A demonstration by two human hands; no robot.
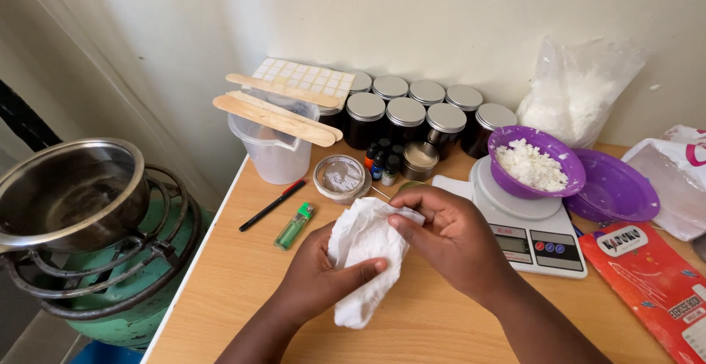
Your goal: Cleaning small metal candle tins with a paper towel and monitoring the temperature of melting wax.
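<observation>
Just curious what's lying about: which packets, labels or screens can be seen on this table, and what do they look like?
Red packet: flat, glossy, front right corner.
Scale screen: small grey window on the white scale.
Sticker sheet: white squares, atop the clear jug.
Clear bag: white flakes inside, against the wall.
White bag: pink print, far right.

I have one view only, from my head camera: it looks steeply down and forward at the table [243, 276], close in, with the wall across the frame's top.
</observation>
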